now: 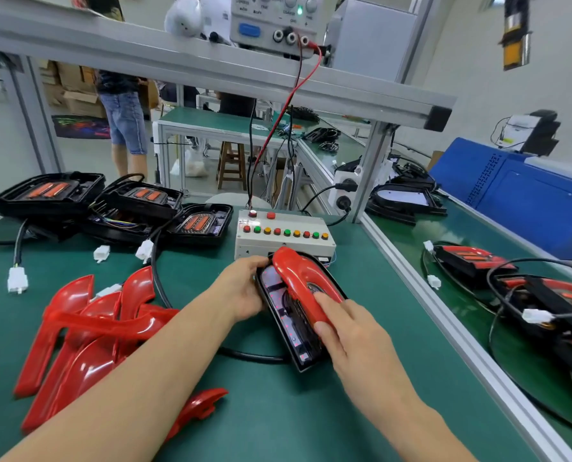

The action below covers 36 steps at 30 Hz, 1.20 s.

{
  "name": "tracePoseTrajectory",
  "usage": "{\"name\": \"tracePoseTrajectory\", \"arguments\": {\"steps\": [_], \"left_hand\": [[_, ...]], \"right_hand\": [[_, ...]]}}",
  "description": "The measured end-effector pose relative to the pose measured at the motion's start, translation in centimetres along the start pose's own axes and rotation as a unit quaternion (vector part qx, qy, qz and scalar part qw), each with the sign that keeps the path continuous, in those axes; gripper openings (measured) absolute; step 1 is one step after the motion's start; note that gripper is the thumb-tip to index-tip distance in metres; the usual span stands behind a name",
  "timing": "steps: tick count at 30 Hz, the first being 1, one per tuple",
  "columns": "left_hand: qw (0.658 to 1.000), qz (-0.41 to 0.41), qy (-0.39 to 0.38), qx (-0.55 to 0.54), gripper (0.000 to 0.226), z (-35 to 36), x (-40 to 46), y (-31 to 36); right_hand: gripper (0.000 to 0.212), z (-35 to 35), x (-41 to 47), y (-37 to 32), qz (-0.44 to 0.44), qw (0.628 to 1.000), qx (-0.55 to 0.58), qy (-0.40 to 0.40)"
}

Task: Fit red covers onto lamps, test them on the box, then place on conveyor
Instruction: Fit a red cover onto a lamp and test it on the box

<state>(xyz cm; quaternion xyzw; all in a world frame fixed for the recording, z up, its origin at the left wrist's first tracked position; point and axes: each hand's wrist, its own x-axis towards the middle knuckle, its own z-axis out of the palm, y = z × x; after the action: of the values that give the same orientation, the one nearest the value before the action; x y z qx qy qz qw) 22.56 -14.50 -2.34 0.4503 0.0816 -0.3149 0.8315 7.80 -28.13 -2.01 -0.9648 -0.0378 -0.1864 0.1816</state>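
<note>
A black lamp (289, 331) lies on the green bench in front of the grey test box (283, 236) with its row of coloured buttons. My left hand (241, 291) grips the lamp's left edge. A red cover (298, 278) rests tilted on top of the lamp, and the fingers of my right hand (341, 328) press on the cover's near end. Small red lights glow inside the lamp. Several loose red covers (81, 331) are piled at the left. Uncovered lamps (111, 205) are stacked at the back left.
The green conveyor (451, 335) runs along the right behind an aluminium rail (444, 308), carrying finished lamps (544, 295) with cables. White connectors (18, 280) and black cables lie on the bench. A power supply (271, 25) sits on the overhead shelf. A person stands behind.
</note>
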Motion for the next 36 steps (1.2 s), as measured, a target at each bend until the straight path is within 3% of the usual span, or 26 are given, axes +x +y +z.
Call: {"name": "tracePoseTrajectory", "arguments": {"steps": [8, 15, 22, 25, 27, 29, 30, 33, 36], "left_hand": [[0.998, 0.029, -0.004, -0.054, 0.036, 0.6, -0.6, 0.0], [0.999, 0.048, 0.0, -0.018, 0.042, 0.7, -0.8, -0.6], [0.992, 0.108, -0.022, 0.065, 0.032, 0.8, -0.9, -0.9], [0.991, 0.123, -0.007, 0.054, 0.019, 0.8, -0.7, -0.5], [0.99, 0.139, 0.003, 0.034, 0.012, 0.7, -0.6, 0.4], [0.988, 0.153, 0.015, 0.0, 0.009, 0.4, -0.4, 1.4], [0.987, 0.156, 0.019, -0.015, 0.008, 0.2, -0.4, 1.7], [0.988, 0.145, 0.017, -0.045, 0.02, 0.1, -0.6, 1.9], [0.99, 0.135, 0.007, -0.036, 0.026, 0.3, -0.8, 1.2]], "right_hand": [[0.045, 1.6, -1.0, -1.8, 0.008, 0.998, -0.054, -0.021], [0.045, 2.5, -0.1, -2.7, 0.003, 0.999, -0.047, 0.007], [0.045, 2.8, -0.3, -2.1, -0.003, 0.999, -0.043, 0.029], [0.043, 2.3, -0.6, -1.1, 0.0, 1.0, 0.005, 0.03], [0.03, 1.5, -0.9, -0.7, 0.051, 0.991, 0.103, 0.075], [0.008, 0.9, -1.2, -0.2, 0.151, 0.953, 0.229, 0.126], [0.01, 0.6, -1.2, 0.0, 0.21, 0.927, 0.283, 0.128], [0.041, 0.7, -0.8, 0.5, 0.359, 0.834, 0.419, 0.009], [0.07, 1.4, 0.1, 0.1, 0.371, 0.719, 0.582, -0.085]]}}
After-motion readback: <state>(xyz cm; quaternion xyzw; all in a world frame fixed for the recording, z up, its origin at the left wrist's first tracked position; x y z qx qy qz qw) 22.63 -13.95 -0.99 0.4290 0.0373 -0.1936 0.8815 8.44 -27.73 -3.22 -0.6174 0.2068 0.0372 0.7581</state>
